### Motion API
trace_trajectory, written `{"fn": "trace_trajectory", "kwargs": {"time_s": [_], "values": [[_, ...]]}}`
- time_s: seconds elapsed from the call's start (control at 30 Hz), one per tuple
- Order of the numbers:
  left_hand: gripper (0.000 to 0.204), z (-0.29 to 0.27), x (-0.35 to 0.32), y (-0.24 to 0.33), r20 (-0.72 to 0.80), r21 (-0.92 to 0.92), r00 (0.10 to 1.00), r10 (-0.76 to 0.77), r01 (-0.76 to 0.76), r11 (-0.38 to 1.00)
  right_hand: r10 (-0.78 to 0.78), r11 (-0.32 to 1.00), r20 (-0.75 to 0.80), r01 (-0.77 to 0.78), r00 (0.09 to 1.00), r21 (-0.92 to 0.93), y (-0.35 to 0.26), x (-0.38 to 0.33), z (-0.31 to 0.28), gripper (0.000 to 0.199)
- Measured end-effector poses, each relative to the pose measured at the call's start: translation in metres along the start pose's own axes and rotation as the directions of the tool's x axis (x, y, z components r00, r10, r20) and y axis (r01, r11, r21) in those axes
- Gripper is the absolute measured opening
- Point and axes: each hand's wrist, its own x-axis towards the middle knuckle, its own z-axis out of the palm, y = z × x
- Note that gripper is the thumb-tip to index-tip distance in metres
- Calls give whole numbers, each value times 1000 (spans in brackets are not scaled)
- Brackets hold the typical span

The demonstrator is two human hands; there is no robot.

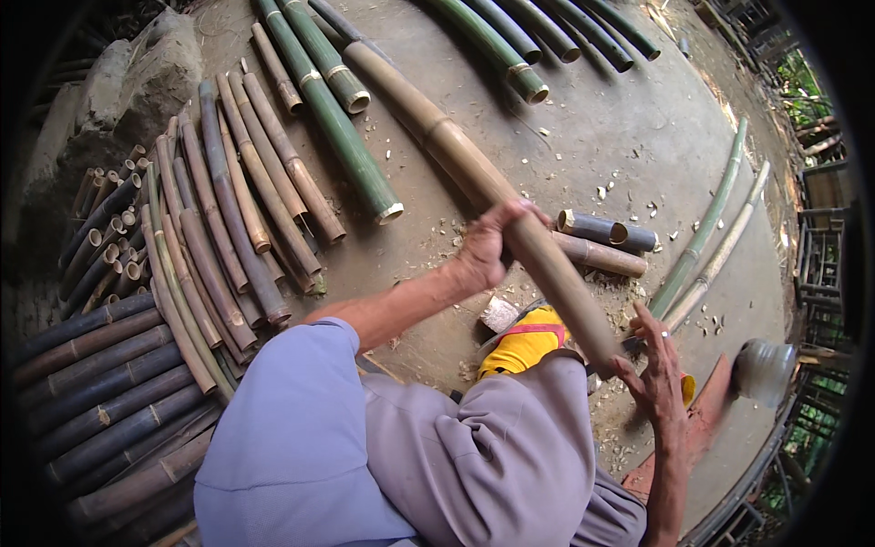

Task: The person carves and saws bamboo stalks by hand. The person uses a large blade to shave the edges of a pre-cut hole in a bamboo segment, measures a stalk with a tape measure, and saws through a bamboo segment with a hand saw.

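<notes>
A long tan bamboo pole (483,187) runs diagonally from upper left down to the person's knee. The left hand (488,244), arm extended forward, wraps its fingers (519,211) around the pole's mid-length. The right hand (654,369), fingers spread and released, rests near the pole's lower end, just beside a yellow sandal (524,339).

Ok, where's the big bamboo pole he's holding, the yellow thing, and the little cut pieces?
Bamboo pole (474,173), head view, middle of its tan shaft.
Yellow thing (524,339), head view, its top face.
Cut pieces (597,242), head view, between them.
</notes>
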Motion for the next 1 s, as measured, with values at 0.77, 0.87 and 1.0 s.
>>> {"fn": "trace_trajectory", "kwargs": {"time_s": [0.77, 0.87, 1.0], "values": [[52, -290, -200, 277, 181, 671, 459, 870, 589, -450, 443, 894, -26, -439, 896, 95, 63, -57, 23, 45], [52, -276, -133, 252, 79, 734, 788, 611, 369, -571, 407, 912, -10, -406, 913, 57, 65, -55, 24, 43], [49, -231, -66, 215, -117, 357, 795, 595, 593, -722, 412, 911, 1, -412, 911, 21, 76, -67, 28, 42]]}}
